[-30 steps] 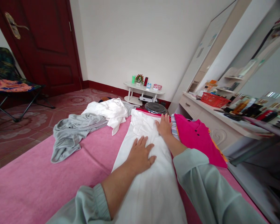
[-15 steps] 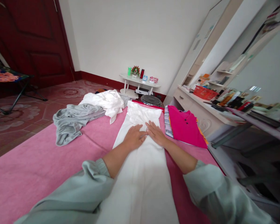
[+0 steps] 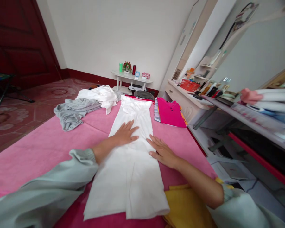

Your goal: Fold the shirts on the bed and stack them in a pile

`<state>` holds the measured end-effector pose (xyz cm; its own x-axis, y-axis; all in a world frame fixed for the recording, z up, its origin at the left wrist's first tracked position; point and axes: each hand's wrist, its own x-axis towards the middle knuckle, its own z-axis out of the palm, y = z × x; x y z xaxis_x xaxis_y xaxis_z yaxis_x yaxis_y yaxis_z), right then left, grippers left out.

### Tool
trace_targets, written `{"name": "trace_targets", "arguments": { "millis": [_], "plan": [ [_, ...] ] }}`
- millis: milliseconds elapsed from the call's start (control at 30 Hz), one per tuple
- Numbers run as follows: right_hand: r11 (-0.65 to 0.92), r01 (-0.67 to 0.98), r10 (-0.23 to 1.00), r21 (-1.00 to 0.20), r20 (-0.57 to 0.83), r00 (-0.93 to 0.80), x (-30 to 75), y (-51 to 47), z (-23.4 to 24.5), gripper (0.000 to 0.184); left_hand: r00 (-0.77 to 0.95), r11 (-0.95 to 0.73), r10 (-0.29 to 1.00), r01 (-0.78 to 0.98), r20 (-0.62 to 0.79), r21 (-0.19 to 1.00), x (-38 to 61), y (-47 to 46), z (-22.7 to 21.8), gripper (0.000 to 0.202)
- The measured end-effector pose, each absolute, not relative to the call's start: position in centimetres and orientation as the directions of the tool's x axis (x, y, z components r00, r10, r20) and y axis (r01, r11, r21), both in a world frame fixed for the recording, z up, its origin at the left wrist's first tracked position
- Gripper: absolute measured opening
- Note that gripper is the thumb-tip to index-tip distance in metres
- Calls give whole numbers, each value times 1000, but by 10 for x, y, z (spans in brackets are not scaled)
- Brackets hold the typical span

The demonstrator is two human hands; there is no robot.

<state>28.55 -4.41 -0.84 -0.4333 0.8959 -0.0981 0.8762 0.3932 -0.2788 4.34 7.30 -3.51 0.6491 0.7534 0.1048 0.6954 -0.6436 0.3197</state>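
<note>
A long white garment [image 3: 135, 177] lies stretched out on the pink bed cover [image 3: 38, 152], bunched and wrinkled at its far end, with a slit or parting at its near hem. I cannot tell whether it is a skirt, a dress or trousers. My left hand [image 3: 126, 133] rests flat on the middle of it, fingers spread. At its right edge lies my right hand [image 3: 163, 152], fingers spread too, partly over the cloth and partly over the pink cover. Neither hand grips anything.
Grey clothing [image 3: 72, 112] and a crumpled white cloth [image 3: 99, 95] lie at the far left. A bright pink polo shirt [image 3: 171, 110] tops a folded pile at the far right. Mustard cloth [image 3: 187, 205] lies near my right forearm. A dresser [image 3: 180, 95] lines the right side.
My hands have moved apart and closer to me along the white garment, the right one now at its edge. The view has shifted, showing the near hem and mustard cloth.
</note>
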Motion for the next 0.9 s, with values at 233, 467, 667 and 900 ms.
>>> {"name": "trace_targets", "arguments": {
  "millis": [233,467,667,900],
  "plan": [
    [477,813,861,-334,-11,-509,293,-100,10,51,792,-741,607,536,63,403,-20,-13,-18,60],
    [628,701,753,-337,39,-656,299,-135,18,54,820,-611,569,370,63,700,-96,-47,-1,39],
    [719,635,680,-281,99,-726,285,-127,5,42,841,-723,539,428,55,542,-98,-58,5,38],
    [724,559,605,-403,-19,-796,278,-133,32,41,893,-811,431,321,128,489,-91,-74,24,37]
  ]
}}
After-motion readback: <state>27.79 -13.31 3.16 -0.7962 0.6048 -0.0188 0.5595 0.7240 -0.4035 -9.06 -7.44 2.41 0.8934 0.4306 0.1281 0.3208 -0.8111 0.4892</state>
